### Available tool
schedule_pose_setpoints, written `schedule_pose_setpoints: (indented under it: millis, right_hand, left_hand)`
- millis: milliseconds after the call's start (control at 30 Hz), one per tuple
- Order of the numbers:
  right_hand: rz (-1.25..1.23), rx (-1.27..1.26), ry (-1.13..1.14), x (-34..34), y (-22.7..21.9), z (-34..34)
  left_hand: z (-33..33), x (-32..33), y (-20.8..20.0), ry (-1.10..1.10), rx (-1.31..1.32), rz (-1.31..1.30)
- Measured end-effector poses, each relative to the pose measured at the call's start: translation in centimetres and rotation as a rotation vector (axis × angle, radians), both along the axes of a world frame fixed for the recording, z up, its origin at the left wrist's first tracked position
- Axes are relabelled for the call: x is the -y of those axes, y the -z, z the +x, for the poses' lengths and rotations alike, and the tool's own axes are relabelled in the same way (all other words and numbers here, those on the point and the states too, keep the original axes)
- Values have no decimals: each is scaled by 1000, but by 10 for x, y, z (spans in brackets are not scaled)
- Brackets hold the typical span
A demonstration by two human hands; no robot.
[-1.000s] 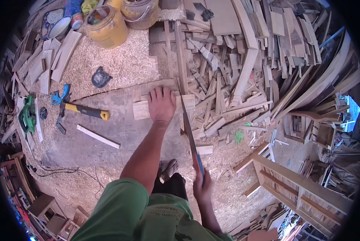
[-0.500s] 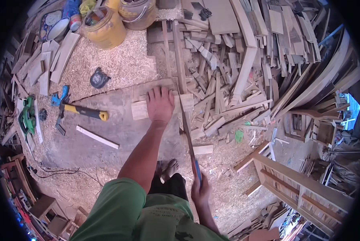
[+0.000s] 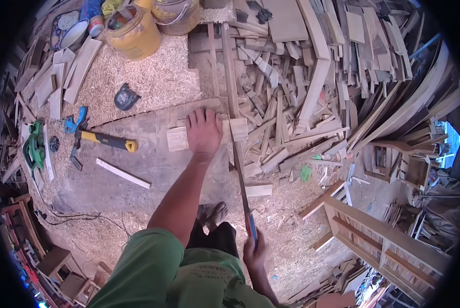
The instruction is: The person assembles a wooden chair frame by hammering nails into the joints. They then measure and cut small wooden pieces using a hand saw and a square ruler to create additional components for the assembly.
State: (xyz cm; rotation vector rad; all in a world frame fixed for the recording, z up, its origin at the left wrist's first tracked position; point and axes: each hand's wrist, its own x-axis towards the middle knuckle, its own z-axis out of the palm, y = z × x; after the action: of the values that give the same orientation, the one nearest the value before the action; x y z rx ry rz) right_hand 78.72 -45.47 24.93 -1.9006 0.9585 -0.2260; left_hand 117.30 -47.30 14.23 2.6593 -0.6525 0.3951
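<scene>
My left hand (image 3: 204, 132) presses a short pale board (image 3: 177, 138) down on the wooden bench top (image 3: 137, 174), its fingers bent over the board's far edge. The board's right end juts past the bench edge. Closed round the blue handle (image 3: 253, 226) of a handsaw, my right hand (image 3: 255, 248) is low in front of my body. The long saw blade (image 3: 240, 172) runs away from me and meets the board just right of my left hand. Left on the bench lie a hammer (image 3: 106, 140) with a yellow and black handle and a thin wood strip (image 3: 123, 173).
A green power planer (image 3: 34, 145) and a blue tool (image 3: 76, 120) lie at the left. Yellow buckets (image 3: 133, 38) stand on shavings at the back, near a black bundle (image 3: 126, 97). Offcuts (image 3: 291, 108) pile up on the right. A wooden frame (image 3: 381, 238) stands lower right.
My right hand and the saw have drawn slightly back toward me. My left hand and the board stay in place.
</scene>
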Motion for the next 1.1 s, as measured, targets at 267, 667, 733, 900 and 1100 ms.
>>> schedule_pose_setpoints:
  millis: [267,667,733,900,1100]
  right_hand:
    - [1,-16,25,54,27,138]
    - [12,-64,10,24,32,53]
    - [70,-82,22,45,34,111]
    - [31,-53,8,28,-3,59]
    - [-42,9,36,0,13,-16]
  left_hand:
    - [1,13,-5,18,16,-13]
    - [-2,14,-6,29,34,-7]
    - [-1,18,-4,35,24,-12]
    - [0,5,-3,-2,-14,28]
    - [3,10,-4,8,10,18]
